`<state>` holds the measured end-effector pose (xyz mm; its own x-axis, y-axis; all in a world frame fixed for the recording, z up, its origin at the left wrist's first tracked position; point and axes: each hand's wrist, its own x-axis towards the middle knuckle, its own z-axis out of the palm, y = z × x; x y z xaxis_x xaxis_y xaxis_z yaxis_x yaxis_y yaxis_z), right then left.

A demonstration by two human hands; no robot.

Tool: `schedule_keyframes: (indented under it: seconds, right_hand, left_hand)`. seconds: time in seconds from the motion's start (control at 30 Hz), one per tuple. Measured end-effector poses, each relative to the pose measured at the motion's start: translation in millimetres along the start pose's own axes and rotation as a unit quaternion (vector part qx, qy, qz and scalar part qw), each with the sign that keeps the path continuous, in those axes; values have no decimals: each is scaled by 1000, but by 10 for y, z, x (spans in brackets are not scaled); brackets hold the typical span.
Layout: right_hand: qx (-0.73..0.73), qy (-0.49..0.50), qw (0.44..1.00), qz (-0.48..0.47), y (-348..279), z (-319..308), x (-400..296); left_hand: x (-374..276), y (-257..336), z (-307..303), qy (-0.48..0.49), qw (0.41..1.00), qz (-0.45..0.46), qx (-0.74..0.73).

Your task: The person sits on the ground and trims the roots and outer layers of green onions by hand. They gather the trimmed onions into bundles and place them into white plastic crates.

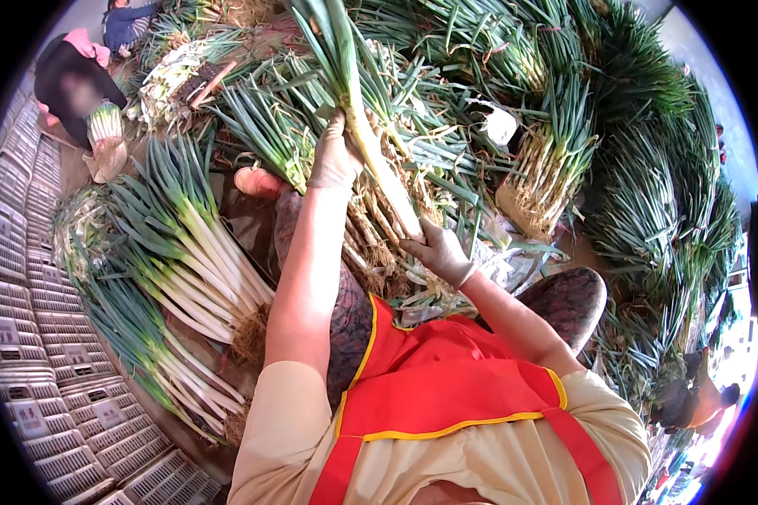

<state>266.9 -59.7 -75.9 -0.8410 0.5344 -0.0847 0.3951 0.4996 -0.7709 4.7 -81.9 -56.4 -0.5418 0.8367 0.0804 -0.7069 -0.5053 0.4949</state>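
One large Welsh onion (376, 148) slants across the middle, its green leaves away from me and its white base towards me. My left hand (340, 151), in a pale knit glove, grips it where the white shank turns green. At the lower end my gloved right hand (439, 249) has its fingers around the base. Beneath it, between my knees, lies a heap of untrimmed onions with brown, fibrous roots (379, 252). Cleaner onions with white shanks (211, 271) are laid out on the ground by my left side.
Stacked plastic crates (69, 353) line the left edge. Bundles of green onions (631, 196) are piled along the right and far side. A rooty bundle (543, 170) stands ahead on the right. Another person (69, 82) bends over a bundle at far left; a second person (126, 25) is behind.
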Motion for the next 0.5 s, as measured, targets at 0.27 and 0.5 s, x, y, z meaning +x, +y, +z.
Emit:
schedule_keyframes:
  seconds: [0.27,0.5]
  right_hand:
    - [-169,244,947,-119,-263,-486,405]
    - [-205,272,933,-114,-475,-789,550]
  left_hand:
    - [-455,-395,517,-108,816,-177,540]
    - [-375,-468,460,-143,564,-259,771]
